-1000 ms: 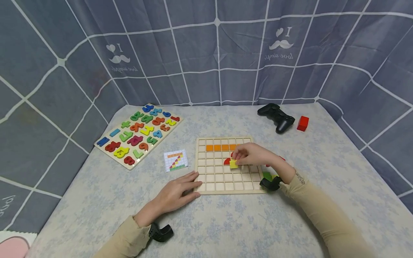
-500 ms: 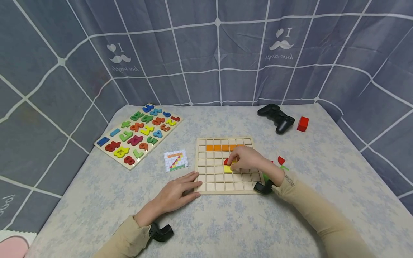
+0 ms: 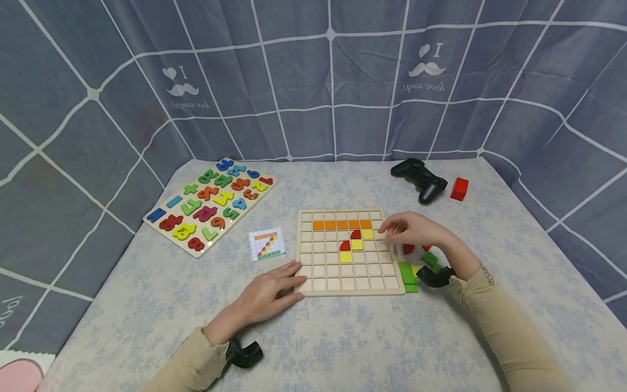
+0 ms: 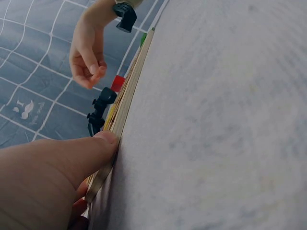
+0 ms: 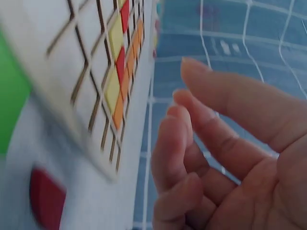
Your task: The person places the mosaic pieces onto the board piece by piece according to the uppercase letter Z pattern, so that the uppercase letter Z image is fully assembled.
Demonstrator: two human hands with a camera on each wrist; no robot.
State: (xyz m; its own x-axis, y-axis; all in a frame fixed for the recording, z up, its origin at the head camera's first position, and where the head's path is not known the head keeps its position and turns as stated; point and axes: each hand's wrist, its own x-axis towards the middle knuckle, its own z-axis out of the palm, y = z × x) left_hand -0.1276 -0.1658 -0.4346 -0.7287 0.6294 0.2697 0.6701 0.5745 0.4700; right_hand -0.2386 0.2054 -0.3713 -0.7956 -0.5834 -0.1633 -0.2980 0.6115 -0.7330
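Over on the left of the desk [image 3: 313, 337], a letter and number board [image 3: 210, 208] lies slantwise, packed with bright chunky pieces. Next comes a small card [image 3: 266, 244], flat and printed with an orange, red, yellow and green pattern. The left hand [image 3: 266, 293] rests at the left edge of the wooden grid board [image 3: 324, 284], its fingers straight and spread apart, the thumb touching the rim near the front corner.

The grid board sits square in the middle of the desk. Five orange squares [image 3: 342, 225] fill a line in the second row from the far side. Below them, two rounded red pieces [image 3: 345, 246] and three yellow squares [image 3: 357, 245] step down toward the left, each red one just left of a yellow one.

The right hand [image 3: 413, 230] is raised over the board's right edge, fingers loosely bent, with a gap between thumb and forefinger. Just beside that edge lie green pieces [image 3: 407, 273], a couple more red pieces [image 3: 409, 249] and a bit of yellow [image 3: 416, 269] partly hidden by the black wrist camera [image 3: 435, 277]. Farther back are a black game controller [image 3: 419, 181] and, rightmost, a red block [image 3: 459, 189].
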